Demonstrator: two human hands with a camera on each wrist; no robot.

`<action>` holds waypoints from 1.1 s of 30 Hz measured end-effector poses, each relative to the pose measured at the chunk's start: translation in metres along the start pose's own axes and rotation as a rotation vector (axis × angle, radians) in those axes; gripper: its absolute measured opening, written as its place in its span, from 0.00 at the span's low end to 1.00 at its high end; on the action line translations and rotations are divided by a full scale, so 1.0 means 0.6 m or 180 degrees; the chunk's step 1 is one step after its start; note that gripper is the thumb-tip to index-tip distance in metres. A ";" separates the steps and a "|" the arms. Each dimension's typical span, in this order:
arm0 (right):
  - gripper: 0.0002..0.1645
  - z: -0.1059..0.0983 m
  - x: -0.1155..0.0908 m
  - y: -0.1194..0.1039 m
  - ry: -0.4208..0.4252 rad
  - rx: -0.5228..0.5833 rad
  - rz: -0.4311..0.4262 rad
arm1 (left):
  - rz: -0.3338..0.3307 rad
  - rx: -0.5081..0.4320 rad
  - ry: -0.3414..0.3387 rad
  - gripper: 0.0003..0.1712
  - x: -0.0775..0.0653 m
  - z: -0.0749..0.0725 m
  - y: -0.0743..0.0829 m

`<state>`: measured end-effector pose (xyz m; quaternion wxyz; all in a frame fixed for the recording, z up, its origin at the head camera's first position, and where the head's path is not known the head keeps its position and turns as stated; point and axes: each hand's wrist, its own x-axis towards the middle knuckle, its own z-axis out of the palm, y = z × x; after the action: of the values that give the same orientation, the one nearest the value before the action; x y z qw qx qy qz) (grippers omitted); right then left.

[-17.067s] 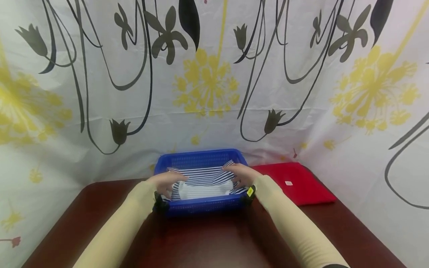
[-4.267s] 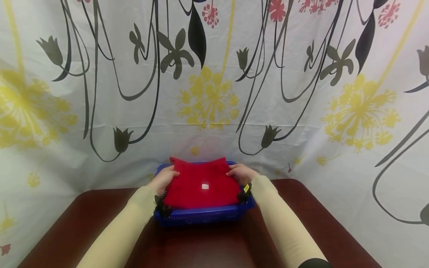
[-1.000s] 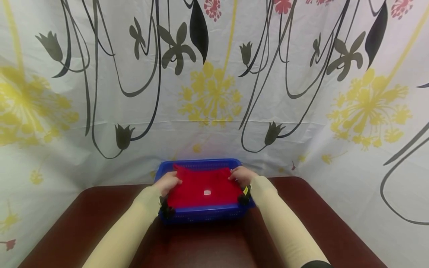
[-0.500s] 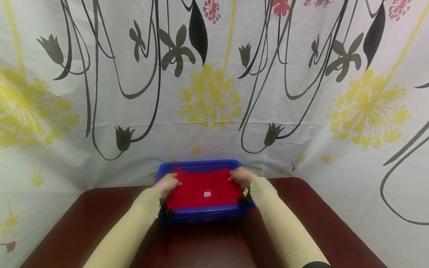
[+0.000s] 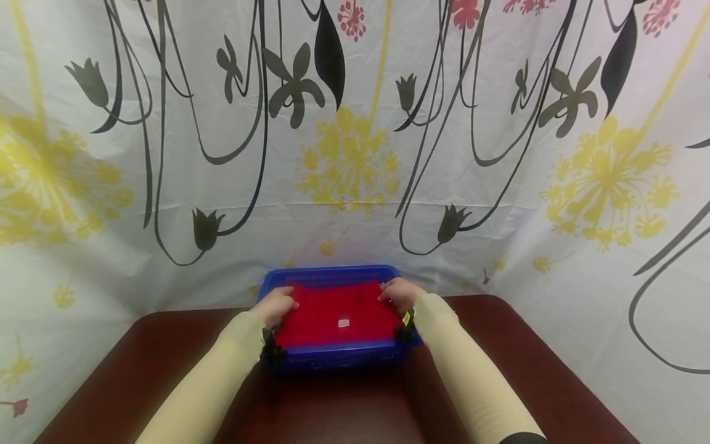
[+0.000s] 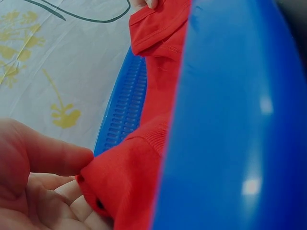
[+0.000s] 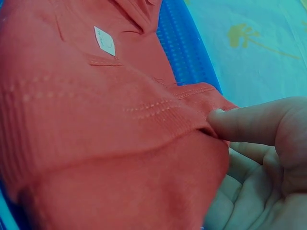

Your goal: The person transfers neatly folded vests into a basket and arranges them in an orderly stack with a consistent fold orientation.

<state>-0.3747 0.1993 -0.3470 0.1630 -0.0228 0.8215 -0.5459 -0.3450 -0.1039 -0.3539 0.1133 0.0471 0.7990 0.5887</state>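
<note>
A folded red garment (image 5: 333, 308) with a small white label (image 5: 344, 323) lies in the blue plastic basket (image 5: 339, 357). Its ribbed edges and stitching show in the right wrist view. My left hand (image 5: 275, 307) pinches the garment's left side; in the left wrist view, the thumb (image 6: 62, 158) presses the cloth's fold against the fingers. At the opposite side my right hand (image 5: 402, 293) pinches a folded layer, thumb (image 7: 249, 123) on top. Whatever lies beneath the garment is hidden.
The basket stands on a dark reddish-brown table (image 5: 344, 407), near its back edge. Behind and beside the table hangs a white curtain (image 5: 355, 240) with flower prints. Dark wrist cameras (image 5: 274, 350) sit close to the basket rim.
The red garment lay on the table to the right; striped cloth showed in the basket. Later both hands held the garment over the basket. It has since sunk below the rim, still gripped.
</note>
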 end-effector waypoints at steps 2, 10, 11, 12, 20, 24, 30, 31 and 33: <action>0.31 0.001 0.000 0.000 -0.0004 0.0024 0.0012 | 0.0014 -0.0041 -0.0018 0.39 -0.001 -0.001 0.000; 0.21 0.002 -0.003 -0.001 0.0067 -0.0052 0.0042 | -0.0014 -0.0006 -0.0031 0.39 -0.002 -0.005 0.000; 0.22 0.002 -0.003 -0.002 0.0074 -0.0076 0.0062 | -0.0015 0.0005 -0.0033 0.38 -0.002 -0.005 0.000; 0.23 0.002 -0.004 -0.003 0.0073 -0.0113 0.0078 | -0.0014 0.0010 -0.0037 0.38 -0.002 -0.006 0.000; 0.32 0.000 -0.018 -0.013 0.0034 -0.0404 0.0159 | 0.0042 0.0090 -0.0004 0.37 -0.009 -0.007 0.005; 0.31 -0.003 -0.024 -0.015 0.0042 -0.0393 0.0195 | 0.0037 0.0164 -0.0016 0.36 -0.015 -0.008 0.010; 0.27 -0.008 -0.029 -0.011 0.0070 -0.0452 0.0177 | 0.0024 0.0083 -0.0072 0.36 -0.022 -0.009 0.011; 0.26 -0.009 -0.030 -0.010 0.0072 -0.0457 0.0176 | 0.0026 0.0094 -0.0073 0.36 -0.023 -0.009 0.011; 0.25 -0.011 -0.031 -0.009 0.0071 -0.0493 0.0167 | 0.0025 0.0117 -0.0064 0.36 -0.027 -0.010 0.012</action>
<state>-0.3596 0.2070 -0.3354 0.1659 -0.0078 0.8634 -0.4765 -0.3313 -0.1103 -0.3431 0.1182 0.0582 0.8083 0.5739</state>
